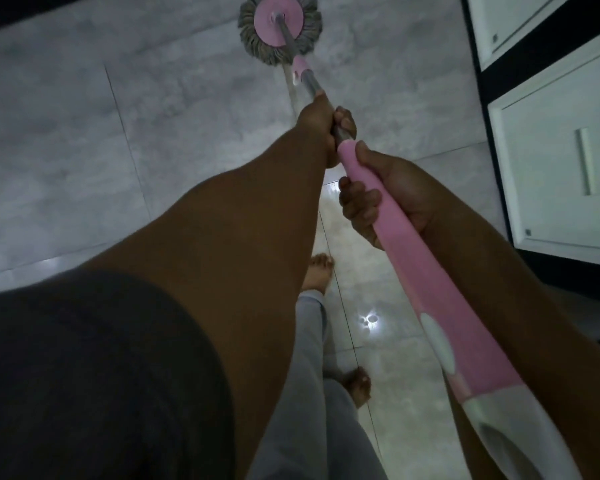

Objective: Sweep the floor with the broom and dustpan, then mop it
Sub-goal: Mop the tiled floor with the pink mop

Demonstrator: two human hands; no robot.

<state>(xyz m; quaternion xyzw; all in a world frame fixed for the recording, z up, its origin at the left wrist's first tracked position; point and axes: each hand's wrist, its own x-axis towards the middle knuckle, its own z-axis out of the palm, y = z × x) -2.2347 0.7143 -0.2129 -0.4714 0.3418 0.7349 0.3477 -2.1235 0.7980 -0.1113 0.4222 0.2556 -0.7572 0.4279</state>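
Pink-handled mop [413, 258] is clasped by both hands, left hand [317, 123] ahead of right hand [395, 195], head seemingly on floor [84, 133]

You are working in dim light: the floor [66, 133] reads grey and murky, darkest along its far edge. A small white glare spot [369, 320] (a cluster of bright dots) sits on the glossy tile beside the mop handle [413, 258]. The white cabinet doors [551, 174] at right are the brightest surface. Your dark sleeve [84, 375] looks soft and close, and straight lines bend near the edges.
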